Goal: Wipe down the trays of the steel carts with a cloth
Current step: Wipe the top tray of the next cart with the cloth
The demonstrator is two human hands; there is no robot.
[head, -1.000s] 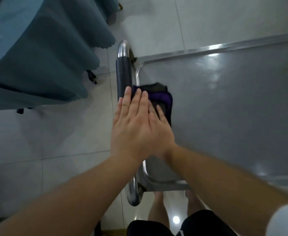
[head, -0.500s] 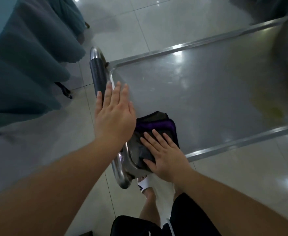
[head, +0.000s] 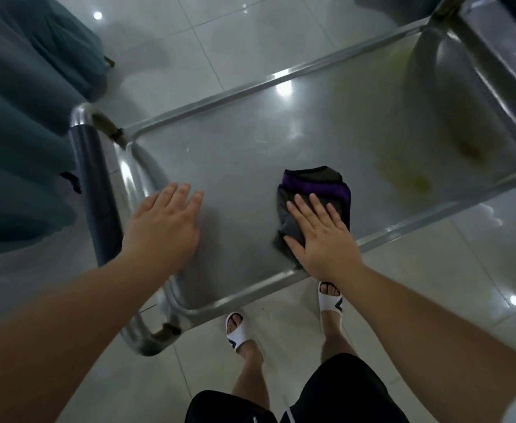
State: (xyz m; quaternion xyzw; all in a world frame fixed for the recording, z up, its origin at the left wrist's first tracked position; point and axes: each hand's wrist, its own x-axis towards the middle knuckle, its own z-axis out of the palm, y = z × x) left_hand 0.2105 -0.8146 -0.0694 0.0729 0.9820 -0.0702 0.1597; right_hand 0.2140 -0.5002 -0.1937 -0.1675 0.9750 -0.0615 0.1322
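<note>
A folded grey-and-purple cloth (head: 313, 206) lies flat on the steel cart's top tray (head: 250, 154), near its front rim, pressed under the open palm of the person's right hand (head: 319, 236), fingers spread. The left hand (head: 163, 227), also open and flat, is over the tray beside the cart's dark-sleeved handle (head: 95, 193). A yellowish smear (head: 409, 175) marks the tray's far right.

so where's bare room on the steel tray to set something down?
Free: the middle of the steel cart tray, between the left hand and the folded grey-purple cloth under the right hand, back to the far rim. Avoid the yellowish smear on the right; near edge is crowded.
</note>
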